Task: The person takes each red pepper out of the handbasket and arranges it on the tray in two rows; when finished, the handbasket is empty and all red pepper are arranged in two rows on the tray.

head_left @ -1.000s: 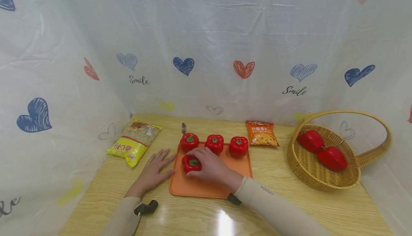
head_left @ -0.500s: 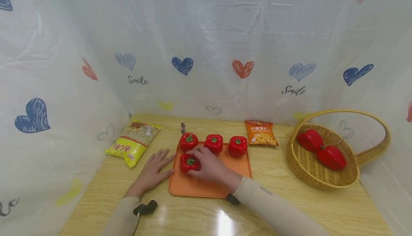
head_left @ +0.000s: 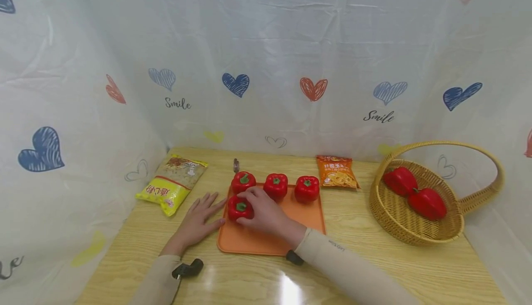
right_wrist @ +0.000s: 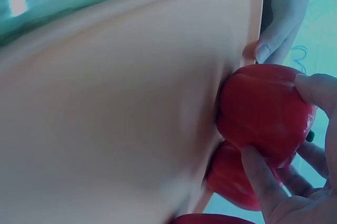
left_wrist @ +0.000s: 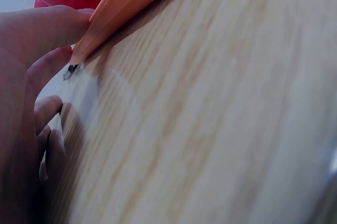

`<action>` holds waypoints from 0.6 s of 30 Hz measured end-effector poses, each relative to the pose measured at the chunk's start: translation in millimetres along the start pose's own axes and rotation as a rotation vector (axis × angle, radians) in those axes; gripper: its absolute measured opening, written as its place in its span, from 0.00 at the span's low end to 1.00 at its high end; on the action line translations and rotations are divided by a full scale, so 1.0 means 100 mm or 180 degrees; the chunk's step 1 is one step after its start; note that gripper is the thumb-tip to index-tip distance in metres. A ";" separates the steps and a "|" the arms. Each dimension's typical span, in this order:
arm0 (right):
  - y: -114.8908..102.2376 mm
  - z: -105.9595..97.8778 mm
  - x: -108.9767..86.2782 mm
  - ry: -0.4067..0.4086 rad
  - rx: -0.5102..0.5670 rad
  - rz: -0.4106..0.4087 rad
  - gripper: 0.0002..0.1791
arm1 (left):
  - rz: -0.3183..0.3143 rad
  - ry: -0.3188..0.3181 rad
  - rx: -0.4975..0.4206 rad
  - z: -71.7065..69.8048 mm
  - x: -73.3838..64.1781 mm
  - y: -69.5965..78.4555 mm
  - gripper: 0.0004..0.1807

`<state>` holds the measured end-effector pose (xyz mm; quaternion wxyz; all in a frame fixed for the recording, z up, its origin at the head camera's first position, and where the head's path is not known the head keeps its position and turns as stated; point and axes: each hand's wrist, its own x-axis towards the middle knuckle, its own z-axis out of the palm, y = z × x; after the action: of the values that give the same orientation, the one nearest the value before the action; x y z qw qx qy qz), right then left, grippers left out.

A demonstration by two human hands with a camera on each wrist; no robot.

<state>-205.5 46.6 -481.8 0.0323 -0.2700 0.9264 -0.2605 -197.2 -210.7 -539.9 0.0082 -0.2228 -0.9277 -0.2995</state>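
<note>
My right hand [head_left: 266, 212] grips a red bell pepper [head_left: 238, 209] with a green stem at the left side of the orange tray [head_left: 266, 242]. In the right wrist view, thumb and fingers [right_wrist: 260, 179] curl round that pepper [right_wrist: 263, 110], which sits upright at the tray surface. Along the tray's far edge stand three more red peppers: one at the left corner [head_left: 243, 182], a middle pepper [head_left: 275, 186] and a right-hand pepper [head_left: 307, 189]. My left hand [head_left: 197, 222] rests with spread fingers at the tray's left edge, its fingertips right at the rim in the left wrist view.
A wicker basket [head_left: 399, 222] with a tall handle stands at the right, holding two red peppers [head_left: 427, 204]. A yellow bag [head_left: 172, 182] lies at the left, an orange snack bag [head_left: 337, 172] behind the tray. A small dark object [head_left: 236, 165] lies at the back.
My right hand has moved left, taking the red bell pepper closer to the tray's left edge. The left hand has stayed in place; the whole view shifted slightly.
</note>
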 end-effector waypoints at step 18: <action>0.03 -0.05 -0.05 -0.0033 0.0076 0.0017 0.37 | -0.0015 0.0008 -0.0012 0.02 0.01 -0.03 0.34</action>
<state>-204.1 53.8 -479.6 0.0410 -0.2684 0.9237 -0.2701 -198.7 -211.2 -542.9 0.0081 -0.2202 -0.9276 -0.3016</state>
